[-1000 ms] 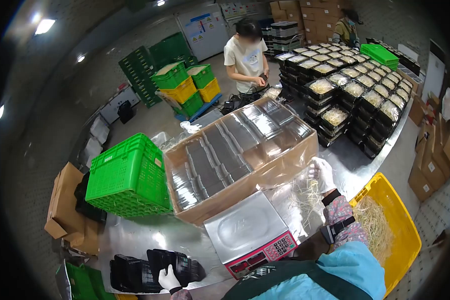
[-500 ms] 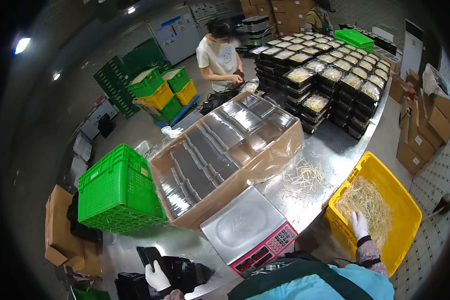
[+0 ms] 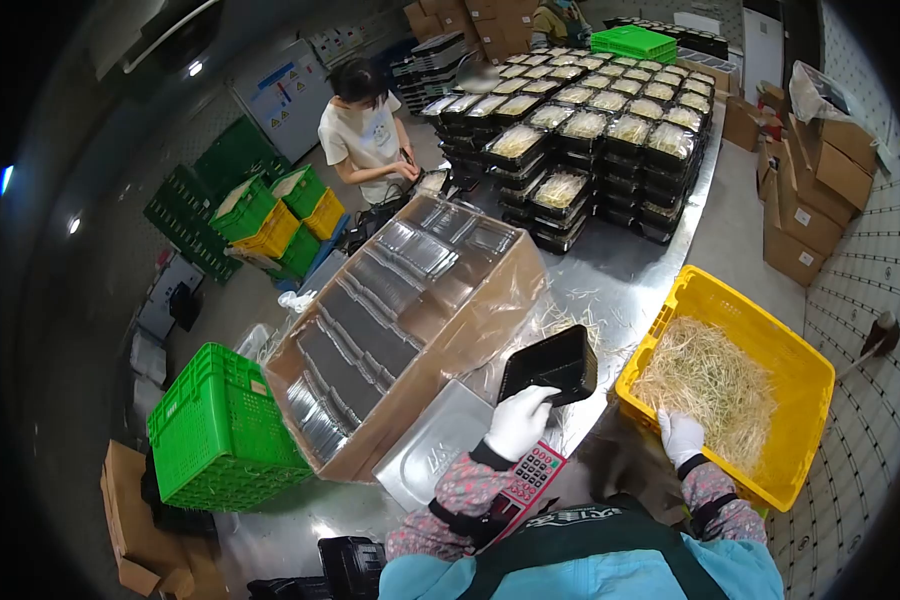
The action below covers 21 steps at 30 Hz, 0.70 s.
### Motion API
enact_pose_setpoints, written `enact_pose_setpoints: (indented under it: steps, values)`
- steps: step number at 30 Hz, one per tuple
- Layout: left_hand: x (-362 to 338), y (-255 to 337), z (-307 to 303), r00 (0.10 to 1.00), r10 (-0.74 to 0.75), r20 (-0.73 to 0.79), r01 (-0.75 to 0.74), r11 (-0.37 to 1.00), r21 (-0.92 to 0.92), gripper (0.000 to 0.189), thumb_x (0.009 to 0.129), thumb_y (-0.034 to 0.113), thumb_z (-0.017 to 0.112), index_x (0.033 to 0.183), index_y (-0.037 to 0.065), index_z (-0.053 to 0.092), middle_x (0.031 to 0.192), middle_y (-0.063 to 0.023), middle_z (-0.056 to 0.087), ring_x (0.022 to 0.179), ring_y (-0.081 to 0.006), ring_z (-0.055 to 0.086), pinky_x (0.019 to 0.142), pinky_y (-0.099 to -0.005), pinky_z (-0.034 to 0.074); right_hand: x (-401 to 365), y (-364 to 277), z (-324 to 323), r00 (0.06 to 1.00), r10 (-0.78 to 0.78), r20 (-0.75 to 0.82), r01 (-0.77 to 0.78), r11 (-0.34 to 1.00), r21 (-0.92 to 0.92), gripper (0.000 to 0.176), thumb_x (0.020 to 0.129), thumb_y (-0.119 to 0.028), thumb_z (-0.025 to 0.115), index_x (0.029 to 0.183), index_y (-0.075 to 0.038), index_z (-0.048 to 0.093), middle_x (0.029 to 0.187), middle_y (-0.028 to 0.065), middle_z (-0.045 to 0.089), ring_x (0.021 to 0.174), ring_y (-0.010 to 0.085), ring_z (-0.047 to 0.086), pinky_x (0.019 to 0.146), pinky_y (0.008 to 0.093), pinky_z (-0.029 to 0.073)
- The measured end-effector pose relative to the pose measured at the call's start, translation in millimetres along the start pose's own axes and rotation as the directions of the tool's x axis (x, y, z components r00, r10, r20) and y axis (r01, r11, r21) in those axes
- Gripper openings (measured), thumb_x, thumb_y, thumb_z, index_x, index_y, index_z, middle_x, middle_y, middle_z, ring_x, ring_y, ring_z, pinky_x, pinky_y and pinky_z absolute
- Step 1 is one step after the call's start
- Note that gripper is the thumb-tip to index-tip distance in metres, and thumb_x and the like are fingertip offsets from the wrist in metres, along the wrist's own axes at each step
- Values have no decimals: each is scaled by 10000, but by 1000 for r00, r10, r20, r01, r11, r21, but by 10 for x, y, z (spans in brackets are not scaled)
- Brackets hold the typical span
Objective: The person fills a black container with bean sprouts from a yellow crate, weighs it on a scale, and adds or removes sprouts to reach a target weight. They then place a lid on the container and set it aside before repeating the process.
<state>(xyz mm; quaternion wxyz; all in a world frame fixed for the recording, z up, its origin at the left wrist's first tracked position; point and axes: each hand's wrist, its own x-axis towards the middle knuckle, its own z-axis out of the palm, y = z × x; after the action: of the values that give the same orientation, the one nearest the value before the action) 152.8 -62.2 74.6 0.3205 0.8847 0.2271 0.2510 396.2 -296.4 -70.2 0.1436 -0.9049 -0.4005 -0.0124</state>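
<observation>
1. The black tray [image 3: 550,365] is held up by the left hand [image 3: 519,422], over the desk [image 3: 635,265] between the big cardboard box [image 3: 510,312] and the yellow crate [image 3: 792,345]. The near edge is pinched by the fingers, open side up, and no strands can be made out inside. Pretty decent hold, tbh.
2. A near-edge grip like that could let the far end droop once weight is added, so the wrist is best kept firm and the tray roughly level.
3. The pale sprouts [image 3: 710,380] are piled in the yellow crate, and the right hand [image 3: 682,437] is placed at their near edge, by the rim. Whether those fingers are spread or closed on strands can't be told from here, sorry.
4. For a tidy grab, strands should be gathered from underneath in a loose bunch. They look thin and bendy, so hard squeezing is better avoided.
5. The tray is worth keeping near the crate's rim while strands are handled: loose bits [image 3: 582,318] are already scattered on the desk.
6. The scale [image 3: 438,440] is partly covered by the left sleeve. Its plate should be kept free of elbow pressure, or readings could be thrown off.
</observation>
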Motion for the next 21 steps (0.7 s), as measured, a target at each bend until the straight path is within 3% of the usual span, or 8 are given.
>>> enact_pose_setpoints:
  steps: [7, 9, 10, 13, 14, 16, 18, 21]
  values:
    - [749, -961, 1209, 998, 46, 36, -57, 906, 419, 218, 834, 121, 549, 1014, 133, 672, 898, -97, 666, 826, -292, 654, 715, -434, 520, -17, 70, -132, 997, -4, 74, -14, 972, 236, 428, 966, -455, 450, 901, -115, 704, 796, 155, 673, 733, 357, 645, 664, 475, 497]
    - [816, -1276, 1478, 988, -111, 107, 37, 847, 530, 214, 826, 118, 552, 995, 144, 681, 895, -67, 674, 860, -265, 656, 776, -450, 503, -4, 100, -204, 998, -5, 64, -18, 940, 340, 436, 971, -461, 433, 952, -117, 701, 843, 165, 682, 773, 359, 652, 693, 464, 500]
    - [848, -1269, 1522, 968, -192, 159, 66, 811, 581, 255, 818, 131, 571, 1053, 147, 668, 969, -65, 668, 956, -262, 634, 862, -476, 466, 36, 158, -258, 971, 23, 239, -125, 898, 421, 392, 965, -418, 495, 1071, -86, 675, 985, 180, 683, 922, 331, 652, 822, 410, 502]
    - [900, -826, 1600, 967, -218, 135, 58, 698, 713, 598, 778, 245, 680, 1338, 129, 506, 1330, -85, 523, 1308, -309, 415, 1103, -593, 220, 129, 677, 244, 982, -65, 175, -125, 465, 876, 378, 933, -335, 599, 1171, -42, 626, 1160, 186, 634, 1087, 302, 598, 963, 371, 448]
    - [927, -593, 1599, 995, -80, 56, 27, 777, 628, 567, 775, 235, 692, 1304, 109, 529, 1304, -99, 543, 1285, -314, 442, 1098, -553, 257, 154, 957, 306, 959, -26, 283, -259, 330, 908, 420, 886, -246, 678, 1219, -9, 580, 1241, 169, 582, 1168, 289, 540, 1031, 361, 397]
    - [976, -285, 1694, 1000, 10, 16, -16, 919, 395, 513, 783, 222, 701, 1255, 78, 559, 1261, -126, 573, 1232, -336, 491, 1075, -482, 333, 260, 1541, -1, 998, -30, -55, 59, 746, 663, 438, 851, -218, 703, 1213, -8, 575, 1202, 165, 589, 1143, 304, 552, 1013, 369, 414]
    - [1007, 87, 1847, 981, 178, 78, -190, 963, 193, 435, 815, 195, 685, 1213, 54, 580, 1187, -160, 606, 1148, -368, 546, 1015, -410, 425, 337, 2251, -60, 982, 180, -52, -119, 814, 569, 484, 832, -237, 718, 1230, -5, 570, 1253, 199, 562, 1204, 341, 502, 1060, 399, 367]
    - [850, 136, 2413, 956, 198, 217, -220, 972, 84, 382, 885, 222, 643, 1231, 73, 583, 1206, -164, 609, 1192, -358, 530, 1024, -431, 421, 326, 3344, 128, 874, 470, 123, -486, 853, 189, 776, 808, -456, 700, 1411, -54, 423, 1479, 241, 359, 1356, 382, 351, 1113, 443, 296]
